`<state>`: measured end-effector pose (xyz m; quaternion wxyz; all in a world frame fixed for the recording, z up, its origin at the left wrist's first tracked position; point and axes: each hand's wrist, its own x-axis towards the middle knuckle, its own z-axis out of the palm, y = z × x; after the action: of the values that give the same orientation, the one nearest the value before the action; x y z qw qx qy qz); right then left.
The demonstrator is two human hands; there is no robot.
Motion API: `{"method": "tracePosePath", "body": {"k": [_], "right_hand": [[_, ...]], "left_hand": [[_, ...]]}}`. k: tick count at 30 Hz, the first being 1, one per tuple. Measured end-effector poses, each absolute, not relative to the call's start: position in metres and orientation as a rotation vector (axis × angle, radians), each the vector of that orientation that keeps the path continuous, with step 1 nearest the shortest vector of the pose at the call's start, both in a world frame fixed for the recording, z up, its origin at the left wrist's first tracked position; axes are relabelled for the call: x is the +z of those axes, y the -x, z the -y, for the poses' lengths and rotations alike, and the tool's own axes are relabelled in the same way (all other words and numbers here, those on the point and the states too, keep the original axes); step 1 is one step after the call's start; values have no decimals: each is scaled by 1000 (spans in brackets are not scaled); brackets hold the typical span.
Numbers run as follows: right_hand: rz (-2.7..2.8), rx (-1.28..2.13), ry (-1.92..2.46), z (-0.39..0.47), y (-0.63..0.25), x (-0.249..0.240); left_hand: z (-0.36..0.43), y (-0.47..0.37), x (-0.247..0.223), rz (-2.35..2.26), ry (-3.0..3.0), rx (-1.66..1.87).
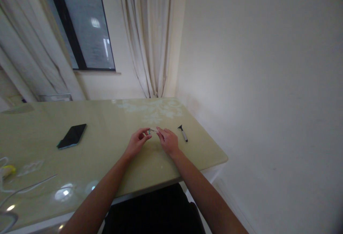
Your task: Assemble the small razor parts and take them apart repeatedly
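Observation:
My left hand (138,142) is closed in a pinch, with a small shiny silver-and-green piece (150,132) between thumb and fingertips. Opposite it, my right hand (168,140) pinches a thin, pale stick (154,130), whose far end meets the top of the shiny piece. Both are too small for me to tell their exact kind. My hands are a little above the table, fingertips almost together. Just right of my right hand lies a razor (183,133) with a black head and a grey handle, touched by neither hand.
A black tablet or phone (73,136) lies on the glossy, pale green table (107,169) at left. White cables (29,187) and a yellow item (8,170) are near the left edge. A wall (257,84) borders the right side; curtains (150,34) hang behind.

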<state>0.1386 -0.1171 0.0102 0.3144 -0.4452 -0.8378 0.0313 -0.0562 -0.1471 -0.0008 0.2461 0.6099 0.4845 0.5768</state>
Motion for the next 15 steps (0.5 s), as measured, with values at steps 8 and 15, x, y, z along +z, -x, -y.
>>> {"method": "tracePosePath", "body": {"k": [8, 15], "right_hand": [[2186, 55, 1209, 116, -139, 11], [2226, 48, 1133, 117, -137, 12]], "left_hand": [[148, 57, 2, -1330, -1692, 1556], [147, 58, -2, -1318, -1682, 1563]]}}
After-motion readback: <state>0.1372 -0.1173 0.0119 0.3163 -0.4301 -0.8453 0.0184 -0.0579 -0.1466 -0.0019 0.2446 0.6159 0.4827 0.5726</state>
